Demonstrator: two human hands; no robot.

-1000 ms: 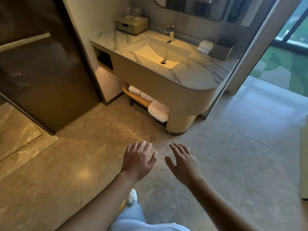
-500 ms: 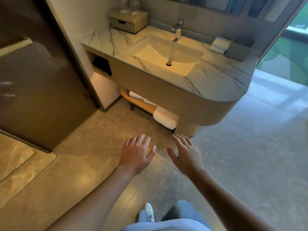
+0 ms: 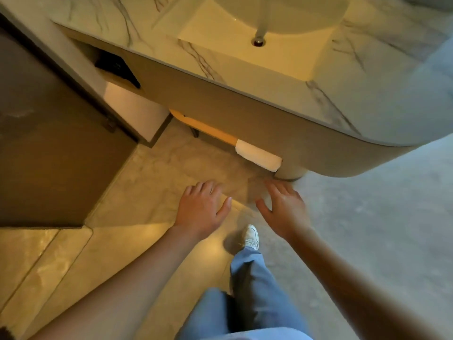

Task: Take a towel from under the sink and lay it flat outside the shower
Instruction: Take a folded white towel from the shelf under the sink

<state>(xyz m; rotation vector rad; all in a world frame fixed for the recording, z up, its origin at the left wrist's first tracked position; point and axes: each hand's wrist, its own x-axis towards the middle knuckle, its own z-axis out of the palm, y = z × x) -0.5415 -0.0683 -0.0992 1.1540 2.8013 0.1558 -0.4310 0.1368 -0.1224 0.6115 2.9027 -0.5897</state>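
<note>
A folded white towel point(image 3: 257, 156) hangs over the front edge of the wooden shelf point(image 3: 206, 128) under the marble sink counter point(image 3: 382, 99). Most of the shelf is hidden by the vanity's front panel. My left hand point(image 3: 202, 208) and my right hand point(image 3: 285, 208) are stretched out in front of me over the floor, palms down and fingers apart, holding nothing. Both are a short way below the towel and not touching it. The dark glass shower door point(image 3: 49, 148) stands at the left, with its stone threshold point(image 3: 44, 249) below it.
The basin point(image 3: 247, 33) with its drain is at the top. An open cubby with a dark object point(image 3: 117, 69) sits in the vanity's left end. My leg in blue jeans and a white shoe point(image 3: 250, 238) stands on the tiled floor between my arms.
I have stepped closer to the vanity and the view has tilted down. The towel now lies just beyond my fingertips. Both hands stay spread and empty.
</note>
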